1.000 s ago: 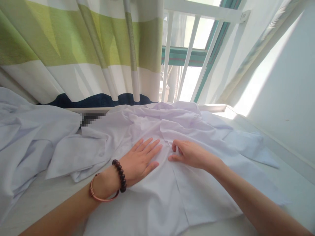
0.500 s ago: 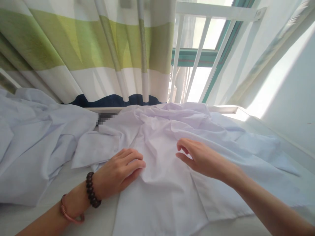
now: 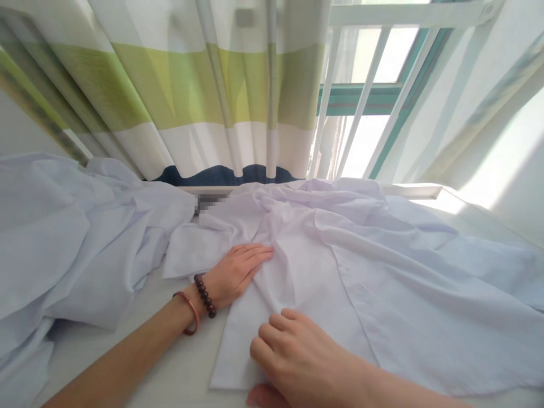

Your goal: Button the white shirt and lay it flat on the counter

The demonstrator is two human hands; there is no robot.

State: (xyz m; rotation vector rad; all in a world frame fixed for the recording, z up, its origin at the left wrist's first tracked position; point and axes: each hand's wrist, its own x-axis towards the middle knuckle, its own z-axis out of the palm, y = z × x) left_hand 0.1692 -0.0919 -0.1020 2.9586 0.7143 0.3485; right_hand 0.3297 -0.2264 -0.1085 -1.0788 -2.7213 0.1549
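Observation:
A white shirt (image 3: 382, 266) lies spread and creased on a white surface. My left hand (image 3: 236, 272) rests flat on the shirt's left part, fingers stretched out and close together; the wrist wears a dark bead bracelet and a copper bangle. My right hand (image 3: 297, 354) is near the bottom edge of the picture, at the shirt's lower hem. Its fingers are curled over the cloth and the thumb sits under the edge, pinching the hem.
More white cloth (image 3: 63, 238) is heaped at the left. A green, white and navy striped curtain (image 3: 191, 96) hangs behind. White window bars (image 3: 361, 102) and a sunlit wall (image 3: 501, 141) stand at the right. A bare strip of the surface (image 3: 140, 317) shows beside my left arm.
My right hand came back from the middle of the shirt to its near hem and closed on it. My left hand flattened out on the cloth. The view shifted left.

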